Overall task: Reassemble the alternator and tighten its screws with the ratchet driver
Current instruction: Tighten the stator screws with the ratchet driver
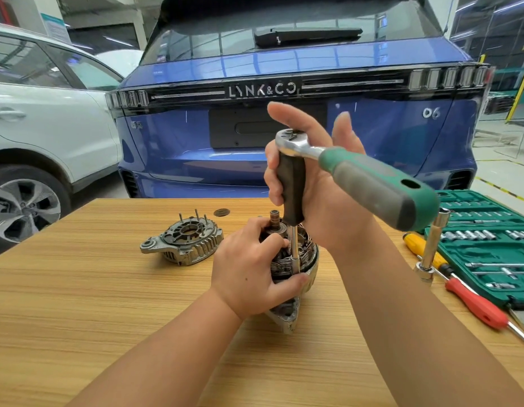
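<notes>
Right now the blue car (284, 118) fills the twelve o'clock background, a white car (43, 121) sits at nine o'clock, and the wooden tabletop (108, 289) spreads across the lower half. At three o'clock lies a green socket case (486, 248) with a red-handled tool (475, 301) and a yellow-handled screwdriver (416, 242) beside it. Centre stage, the alternator body (296, 259) stands on the tabletop, its detached end cover (181, 242) lying at its nine o'clock, apart from it. The right hand (322, 186) curls its fingers round the dark upright driver handle (290, 189), which carries the ratchet (369, 183) on top, green grip swinging toward four o'clock. The left hand (249, 274) wraps its fingers round the alternator body, thumb pressed near the driver's shaft.

Judging from this, the tall stack could tip off the screw if the ratchet is swung hard, rounding the head or nicking the windings.

The screw itself and the socket tip are hidden behind the thumb; the ratchet grip is blurred.
</notes>
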{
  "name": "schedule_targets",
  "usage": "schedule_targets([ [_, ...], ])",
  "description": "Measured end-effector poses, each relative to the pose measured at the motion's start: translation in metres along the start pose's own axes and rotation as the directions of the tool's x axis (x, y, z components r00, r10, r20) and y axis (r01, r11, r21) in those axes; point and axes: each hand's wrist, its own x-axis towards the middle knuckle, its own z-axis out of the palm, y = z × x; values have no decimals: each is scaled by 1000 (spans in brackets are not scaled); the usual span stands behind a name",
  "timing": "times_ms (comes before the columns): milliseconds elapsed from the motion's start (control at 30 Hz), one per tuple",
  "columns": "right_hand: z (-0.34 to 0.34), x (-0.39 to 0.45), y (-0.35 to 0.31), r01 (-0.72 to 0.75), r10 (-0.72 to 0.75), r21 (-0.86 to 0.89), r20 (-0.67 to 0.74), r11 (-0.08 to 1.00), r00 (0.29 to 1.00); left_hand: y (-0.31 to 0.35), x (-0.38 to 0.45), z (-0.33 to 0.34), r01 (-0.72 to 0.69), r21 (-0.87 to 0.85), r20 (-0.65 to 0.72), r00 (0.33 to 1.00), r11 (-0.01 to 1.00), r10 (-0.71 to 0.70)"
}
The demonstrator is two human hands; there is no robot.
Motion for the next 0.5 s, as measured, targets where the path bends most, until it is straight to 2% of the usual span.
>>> schedule_targets([
  [133, 9, 1, 0, -50, 5, -181, -238, 982, 971, -1, 0, 0, -6, -4, 6, 1000, 1000, 6],
  [233, 14, 1, 0, -77, -91, -367, -419, 927, 903, -1, 0, 0, -14, -5, 7, 1000, 1000, 14],
  [300, 11, 1, -6, -130, -97, -398, -501, 908, 860, -1, 0, 1, -19, -3, 5, 1000, 1000, 19],
  [333, 7, 0, -11, -175, -28, -355, -500, 918, 866, -1, 0, 1, -22, -4, 2, 1000, 1000, 22],
  [400, -1, -1, -18, -218, 151, -146, -370, 965, 917, -2, 0, 1, -25, -6, -3, 1000, 1000, 25],
  [467, -2, -2, -20, -218, 205, -24, -255, 976, 945, -2, 0, 1, -23, -5, -2, 1000, 1000, 23],
  [500, -1, -3, -16, -196, 181, -44, -225, 980, 957, -2, 0, 1, -20, -7, 0, 1000, 1000, 20],
])
